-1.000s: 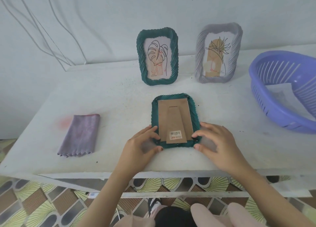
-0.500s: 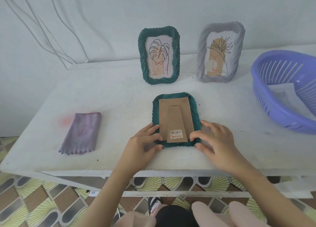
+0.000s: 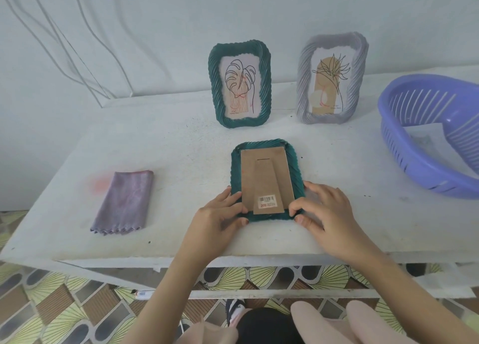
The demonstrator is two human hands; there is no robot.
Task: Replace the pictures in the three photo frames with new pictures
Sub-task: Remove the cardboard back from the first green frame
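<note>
A dark green photo frame (image 3: 293,162) lies face down near the table's front edge, its brown cardboard back (image 3: 264,178) with a barcode sticker facing up. My left hand (image 3: 220,219) pinches the frame's lower left corner. My right hand (image 3: 326,214) has its fingertips on the lower right corner, at the edge of the cardboard back. Behind it, a second green frame (image 3: 239,84) stands upright with a leaf drawing. To the right of that one stands a grey frame (image 3: 333,79) with a plant drawing.
A folded purple cloth (image 3: 124,201) lies on the white table (image 3: 181,149) at the left. A purple plastic basket (image 3: 427,136) with white paper inside sits at the right edge. White cables hang on the wall behind.
Both hands have closed in slightly on the lower corners of the face-down frame; my right fingertips now reach the cardboard back's edge. The frame has not moved.
</note>
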